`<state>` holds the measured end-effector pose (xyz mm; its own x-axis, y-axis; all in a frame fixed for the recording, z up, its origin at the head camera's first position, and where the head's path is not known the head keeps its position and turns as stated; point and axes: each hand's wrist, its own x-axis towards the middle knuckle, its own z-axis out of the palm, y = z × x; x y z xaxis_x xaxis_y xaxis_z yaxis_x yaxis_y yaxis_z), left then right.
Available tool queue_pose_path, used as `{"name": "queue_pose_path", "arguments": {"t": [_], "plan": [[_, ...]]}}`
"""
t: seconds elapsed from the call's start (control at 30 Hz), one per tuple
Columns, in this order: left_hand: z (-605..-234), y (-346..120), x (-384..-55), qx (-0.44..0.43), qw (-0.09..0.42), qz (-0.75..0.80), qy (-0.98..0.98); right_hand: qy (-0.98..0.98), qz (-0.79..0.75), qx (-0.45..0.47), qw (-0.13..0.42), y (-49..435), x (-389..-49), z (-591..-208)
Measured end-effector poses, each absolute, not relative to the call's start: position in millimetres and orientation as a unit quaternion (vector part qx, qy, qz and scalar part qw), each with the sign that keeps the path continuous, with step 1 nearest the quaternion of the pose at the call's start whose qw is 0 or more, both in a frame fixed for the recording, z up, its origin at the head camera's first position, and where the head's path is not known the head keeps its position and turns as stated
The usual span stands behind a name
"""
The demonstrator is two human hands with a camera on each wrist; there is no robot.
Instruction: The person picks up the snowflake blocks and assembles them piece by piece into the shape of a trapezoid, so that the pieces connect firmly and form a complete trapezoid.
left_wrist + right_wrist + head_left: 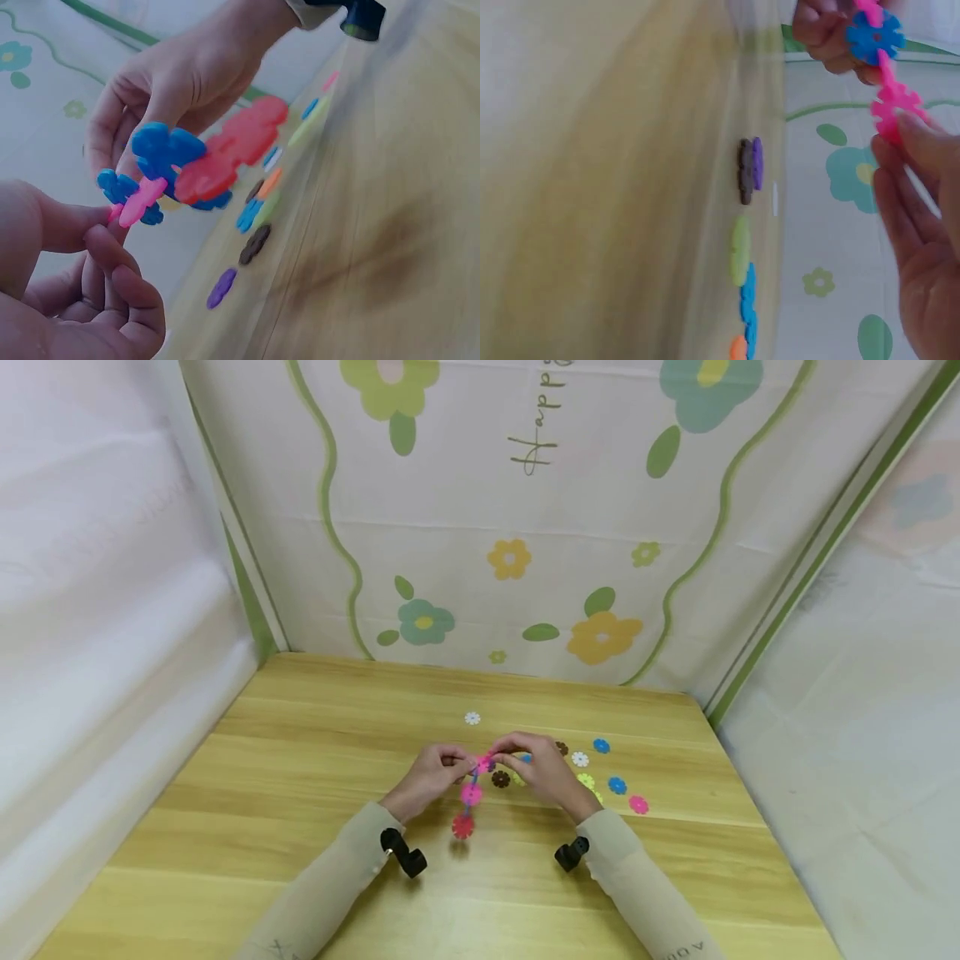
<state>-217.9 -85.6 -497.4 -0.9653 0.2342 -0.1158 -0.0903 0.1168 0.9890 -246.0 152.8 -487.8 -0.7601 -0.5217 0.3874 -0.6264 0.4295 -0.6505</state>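
Held above the table is a chain of interlocking plastic snowflake discs (471, 794), alternating pink and blue with a red disc (462, 827) at its lower end. My left hand (427, 779) pinches the chain near its upper end between thumb and fingers. Opposite it, my right hand (546, 774) grips the pink end disc (895, 109) between thumb and fingers. A blue disc (875, 36) sits between pink ones in the right wrist view. From the left wrist, the red disc (232, 150) hangs nearest the camera, beside a large blue one (166, 154).
Loose snowflake discs lie around and beyond the right hand: brown (500, 779), blue (617, 786), white (580, 759), pink (638, 804) and several others. A lone white disc (472, 718) lies farther back. Fabric walls (450, 510) enclose the wooden table (300, 718) behind and at both sides.
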Motion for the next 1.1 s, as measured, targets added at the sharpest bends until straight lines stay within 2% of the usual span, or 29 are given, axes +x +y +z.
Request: {"name": "queue_pose_path", "arguments": {"t": [0.23,0.4,0.7,0.87,1.1], "plan": [[-497.1,-107.4,-220.3,0.017,0.09,0.666,0.741,-0.895,0.337,0.29,-0.024,154.3,-266.4,-481.8],[-497.1,-112.8,-219.0,0.01,0.085,0.673,0.734,-0.909,0.284,0.291,-0.089,149.2,-276.1,-487.2],[-497.8,-113.3,-216.7,0.007,0.081,0.679,0.729,-0.905,0.262,0.304,-0.139,140.5,-281.1,-493.7],[-497.6,-115.1,-215.6,0.008,0.082,0.68,0.729,-0.905,0.304,0.266,-0.136,139.4,-278.6,-489.3],[-496.6,-116.9,-213.9,0.009,0.08,0.679,0.73,-0.881,0.416,0.218,-0.057,133.4,-273.9,-470.1]]}}
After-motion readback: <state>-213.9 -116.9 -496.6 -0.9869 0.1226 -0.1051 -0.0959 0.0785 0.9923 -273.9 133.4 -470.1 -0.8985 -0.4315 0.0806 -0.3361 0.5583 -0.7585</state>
